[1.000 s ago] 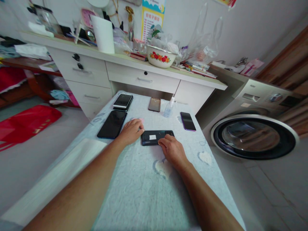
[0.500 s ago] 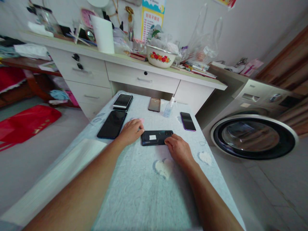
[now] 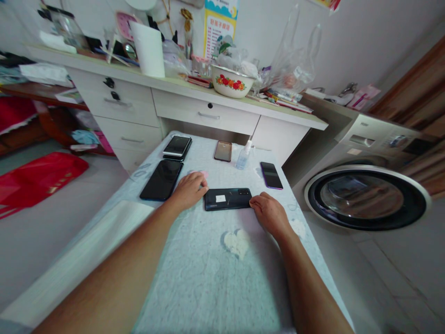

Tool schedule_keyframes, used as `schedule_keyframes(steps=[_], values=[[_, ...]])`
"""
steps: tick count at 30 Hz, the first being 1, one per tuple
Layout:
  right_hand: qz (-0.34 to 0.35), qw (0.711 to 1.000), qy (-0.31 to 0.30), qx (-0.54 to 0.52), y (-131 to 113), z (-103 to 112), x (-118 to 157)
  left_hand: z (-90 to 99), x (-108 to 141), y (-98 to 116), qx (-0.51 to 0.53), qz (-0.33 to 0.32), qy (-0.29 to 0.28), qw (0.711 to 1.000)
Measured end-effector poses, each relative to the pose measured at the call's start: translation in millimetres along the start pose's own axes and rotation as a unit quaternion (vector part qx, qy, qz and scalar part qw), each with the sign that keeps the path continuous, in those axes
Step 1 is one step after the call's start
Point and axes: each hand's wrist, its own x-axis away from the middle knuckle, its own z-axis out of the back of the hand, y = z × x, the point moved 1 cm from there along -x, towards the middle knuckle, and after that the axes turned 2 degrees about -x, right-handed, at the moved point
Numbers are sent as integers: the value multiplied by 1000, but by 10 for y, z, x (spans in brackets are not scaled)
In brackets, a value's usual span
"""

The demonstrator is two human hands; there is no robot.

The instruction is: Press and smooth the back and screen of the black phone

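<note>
A dark phone [image 3: 227, 199] lies face down across the cloth-covered table, its camera block at the right end and a small white sticker on its back. My left hand [image 3: 189, 189] has its fingers curled against the phone's left end, holding it there. At the other end my right hand [image 3: 269, 211] is closed in a pinch at the right edge; what is between those fingertips is hidden. A black phone [image 3: 162, 180] lies face up just beyond my left hand.
Farther back are stacked phones [image 3: 177, 146], a brown-edged phone case [image 3: 223, 151] and a clear spray bottle [image 3: 244, 155]. Another phone [image 3: 271, 175] lies near the table's right edge. White drawers [image 3: 205, 109] stand behind, a washing machine [image 3: 365, 134] at right.
My right hand has slid rightward from over the phone's camera end to its right edge, uncovering that corner. The left hand and the phone have stayed in place.
</note>
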Motion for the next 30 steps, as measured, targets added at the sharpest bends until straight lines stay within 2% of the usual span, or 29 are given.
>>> schedule_keyframes(steps=[9,24,30], values=[[4,1000,-3,1,30,-8,-10,-27,-5,-25,4,1,4,1000],[34,999,-17,13,-327,-95,1,-6,-3,-9,9,5,-1,1000],[72,997,-13,15,-423,-166,-2,-10,-9,-8,9,5,-1,1000]])
